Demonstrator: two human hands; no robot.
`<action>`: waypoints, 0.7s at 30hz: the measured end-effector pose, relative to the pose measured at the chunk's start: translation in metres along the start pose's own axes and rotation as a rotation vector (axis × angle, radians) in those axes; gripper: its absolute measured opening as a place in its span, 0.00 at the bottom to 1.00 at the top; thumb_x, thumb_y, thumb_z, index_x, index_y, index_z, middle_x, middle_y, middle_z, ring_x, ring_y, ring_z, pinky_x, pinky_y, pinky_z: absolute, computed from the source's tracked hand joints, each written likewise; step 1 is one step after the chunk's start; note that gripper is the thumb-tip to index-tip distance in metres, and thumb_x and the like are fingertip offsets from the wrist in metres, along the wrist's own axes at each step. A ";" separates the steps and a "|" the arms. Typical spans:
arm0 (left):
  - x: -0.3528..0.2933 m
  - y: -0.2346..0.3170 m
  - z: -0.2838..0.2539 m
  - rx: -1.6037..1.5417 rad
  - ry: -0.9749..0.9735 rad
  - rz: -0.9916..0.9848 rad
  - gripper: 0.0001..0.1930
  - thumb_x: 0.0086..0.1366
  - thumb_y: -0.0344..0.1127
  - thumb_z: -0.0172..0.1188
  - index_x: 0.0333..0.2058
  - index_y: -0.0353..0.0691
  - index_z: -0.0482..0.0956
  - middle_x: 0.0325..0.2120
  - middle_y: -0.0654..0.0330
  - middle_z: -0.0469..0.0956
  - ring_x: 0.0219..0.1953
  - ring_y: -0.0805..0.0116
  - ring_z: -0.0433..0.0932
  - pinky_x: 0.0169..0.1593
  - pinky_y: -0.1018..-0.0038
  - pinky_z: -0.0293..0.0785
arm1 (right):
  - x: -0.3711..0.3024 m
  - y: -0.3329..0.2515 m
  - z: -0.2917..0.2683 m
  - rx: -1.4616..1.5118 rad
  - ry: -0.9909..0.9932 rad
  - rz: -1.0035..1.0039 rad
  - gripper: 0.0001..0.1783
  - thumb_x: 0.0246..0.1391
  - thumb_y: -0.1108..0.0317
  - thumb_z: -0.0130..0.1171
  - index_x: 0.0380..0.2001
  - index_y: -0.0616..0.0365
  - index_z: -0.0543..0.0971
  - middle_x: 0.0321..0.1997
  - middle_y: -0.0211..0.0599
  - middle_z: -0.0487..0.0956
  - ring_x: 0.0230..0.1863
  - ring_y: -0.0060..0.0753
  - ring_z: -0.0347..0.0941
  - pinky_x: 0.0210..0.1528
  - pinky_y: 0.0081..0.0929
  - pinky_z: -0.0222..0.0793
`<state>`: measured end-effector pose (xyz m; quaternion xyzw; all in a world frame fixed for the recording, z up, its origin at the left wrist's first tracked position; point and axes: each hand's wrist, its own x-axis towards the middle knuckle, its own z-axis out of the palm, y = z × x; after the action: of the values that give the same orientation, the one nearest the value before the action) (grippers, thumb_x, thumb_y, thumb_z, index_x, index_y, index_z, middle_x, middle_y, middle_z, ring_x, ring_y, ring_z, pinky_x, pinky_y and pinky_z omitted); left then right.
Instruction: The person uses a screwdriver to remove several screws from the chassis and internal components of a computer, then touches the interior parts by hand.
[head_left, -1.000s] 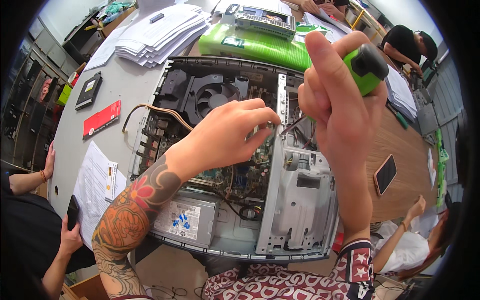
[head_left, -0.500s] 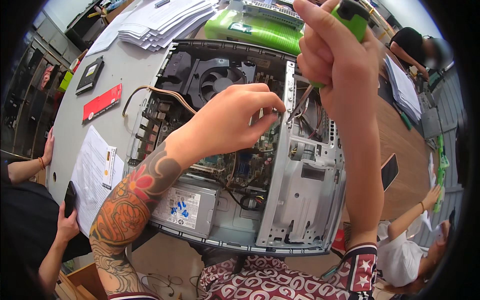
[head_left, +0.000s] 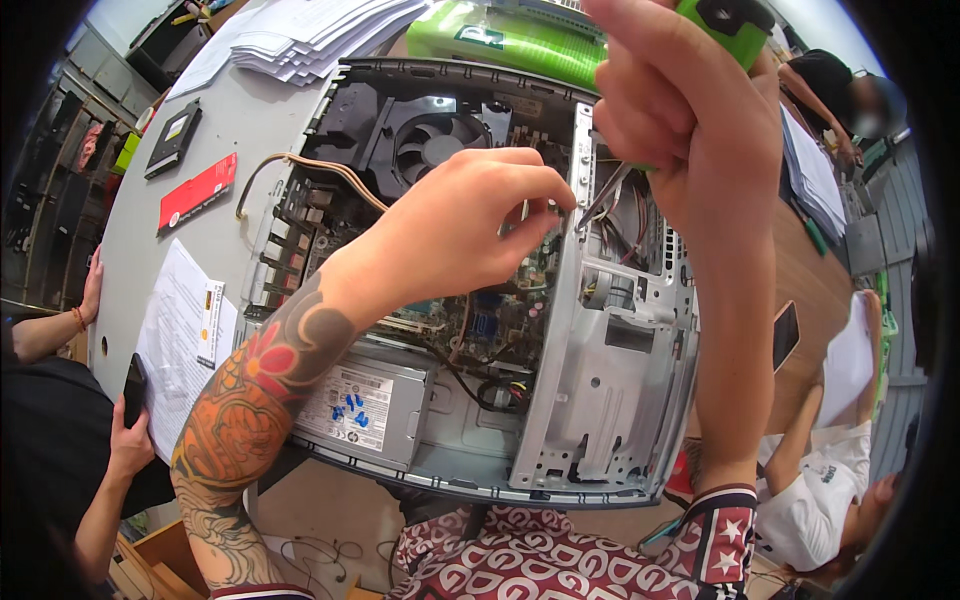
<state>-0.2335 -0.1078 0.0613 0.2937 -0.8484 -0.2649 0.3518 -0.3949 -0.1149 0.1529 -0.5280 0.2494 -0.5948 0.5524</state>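
Observation:
An opened desktop computer case [head_left: 558, 330] lies on the table in front of me. Inside it are a black fan [head_left: 437, 142], a circuit board and a silver power supply [head_left: 365, 400]. My right hand [head_left: 690, 130] is wrapped round the green and black handle of a screwdriver [head_left: 735, 28]. Its shaft slants down to the metal rail of the drive bay [head_left: 584, 150], tip at the rail. My left hand [head_left: 490, 215] reaches over the board, thumb and forefinger curled together against the same rail beside the tip. Whatever the fingertips pinch, if anything, is too small to make out.
Left of the case lie a black drive [head_left: 174, 138], a red packet [head_left: 198, 195] and printed sheets [head_left: 180, 340]. Paper stacks [head_left: 310, 40] and a green package [head_left: 500, 45] stand behind. A phone [head_left: 786, 335] lies right. People work at both sides; one holds a phone.
The screwdriver handle and my right hand have shifted slightly right, the tip staying at the rail. My left hand stays almost in place. The person at right has lowered an arm, with a paper sheet beside it.

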 end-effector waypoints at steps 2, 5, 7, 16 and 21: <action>-0.001 0.001 0.000 -0.011 -0.011 -0.011 0.08 0.61 0.23 0.62 0.40 0.35 0.82 0.28 0.58 0.78 0.30 0.64 0.79 0.37 0.70 0.75 | 0.006 0.006 -0.002 -0.107 -0.186 -0.043 0.11 0.57 0.74 0.63 0.23 0.56 0.71 0.11 0.22 0.66 0.09 0.13 0.55 0.11 0.18 0.44; 0.001 0.004 0.000 0.049 0.001 0.015 0.08 0.61 0.25 0.63 0.40 0.35 0.82 0.29 0.57 0.80 0.31 0.63 0.79 0.39 0.67 0.75 | 0.012 -0.006 0.003 -0.140 -0.364 0.061 0.12 0.54 0.75 0.64 0.21 0.58 0.72 0.11 0.24 0.68 0.08 0.13 0.57 0.11 0.17 0.45; 0.001 0.003 0.001 -0.002 -0.010 -0.009 0.08 0.61 0.26 0.63 0.40 0.36 0.82 0.30 0.57 0.82 0.31 0.60 0.79 0.41 0.66 0.74 | 0.020 -0.003 -0.007 -0.005 -0.465 0.201 0.11 0.51 0.75 0.65 0.20 0.56 0.72 0.11 0.23 0.67 0.10 0.13 0.57 0.13 0.16 0.45; 0.007 0.000 0.002 -0.124 -0.112 -0.040 0.09 0.61 0.26 0.62 0.41 0.36 0.84 0.37 0.55 0.82 0.36 0.62 0.79 0.46 0.68 0.74 | 0.011 0.011 -0.009 -0.238 -0.514 -0.099 0.12 0.54 0.70 0.68 0.22 0.55 0.74 0.18 0.20 0.71 0.19 0.11 0.63 0.21 0.17 0.54; 0.006 -0.001 0.000 -0.107 -0.132 -0.077 0.11 0.61 0.25 0.62 0.44 0.35 0.83 0.39 0.55 0.81 0.34 0.64 0.78 0.42 0.69 0.75 | -0.007 0.008 -0.004 -0.316 -0.101 -0.194 0.12 0.57 0.69 0.67 0.24 0.56 0.74 0.19 0.22 0.73 0.20 0.10 0.66 0.21 0.15 0.58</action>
<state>-0.2368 -0.1122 0.0632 0.2889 -0.8424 -0.3421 0.2998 -0.3966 -0.1121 0.1420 -0.6588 0.2596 -0.5718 0.4143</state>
